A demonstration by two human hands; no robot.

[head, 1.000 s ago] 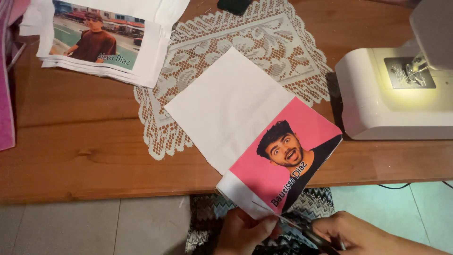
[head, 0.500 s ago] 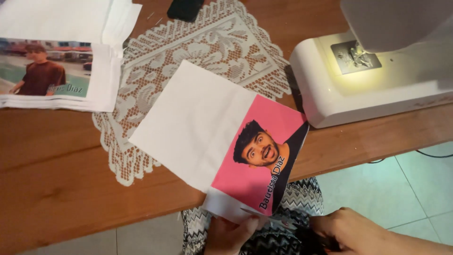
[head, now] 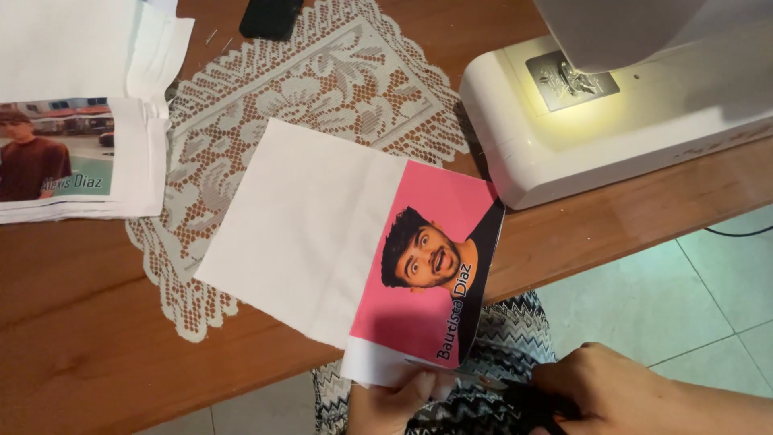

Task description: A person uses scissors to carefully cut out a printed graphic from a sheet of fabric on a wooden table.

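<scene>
A white fabric piece with a pink printed portrait panel lies partly on the wooden table, its near end hanging over the front edge. My left hand pinches that near white edge from below. My right hand grips dark-handled scissors, whose blades lie at the fabric's lower edge beside the pink print. Both hands are low in the frame, over my lap in zigzag-patterned cloth.
A white lace doily lies under the fabric. A stack of white printed fabric pieces sits at the left. A white sewing machine with its lamp lit stands at the right. A dark phone lies at the table's far side.
The view has shifted, so the fabric and machine sit more to the left and closer. My hands stay at the fabric's near edge with the scissors.
</scene>
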